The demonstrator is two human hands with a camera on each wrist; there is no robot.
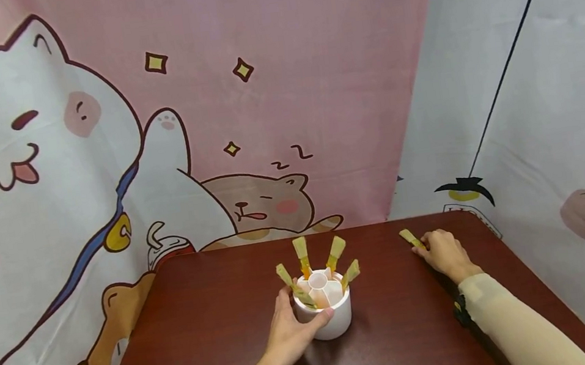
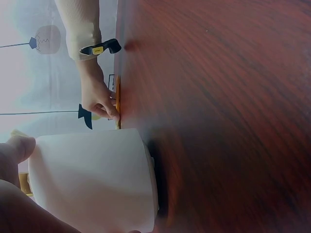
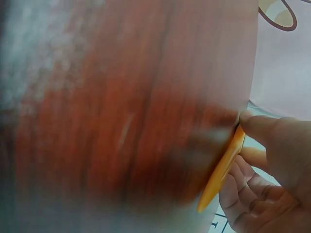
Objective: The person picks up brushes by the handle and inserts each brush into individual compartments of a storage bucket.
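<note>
My left hand (image 1: pixel 290 334) grips a white round divided holder (image 1: pixel 338 318) from its near left side, with the thumb over the front; it also fills the lower left wrist view (image 2: pixel 92 179). Several flat paintbrushes stand in its compartments with pale bristles up, such as one brush (image 1: pixel 301 249) at the back. Toward the right rear of the table, my right hand (image 1: pixel 446 253) pinches another paintbrush (image 1: pixel 411 237) low at the tabletop. Its orange handle (image 3: pixel 221 170) lies between thumb and fingers in the right wrist view; its bristles point away to the left.
The dark red-brown table (image 1: pixel 221 315) reaches back to a printed cloth backdrop (image 1: pixel 334 78) with cartoon animals. A second cloth wall (image 1: pixel 552 130) borders the right side. A black band (image 1: pixel 461 310) is on the right wrist.
</note>
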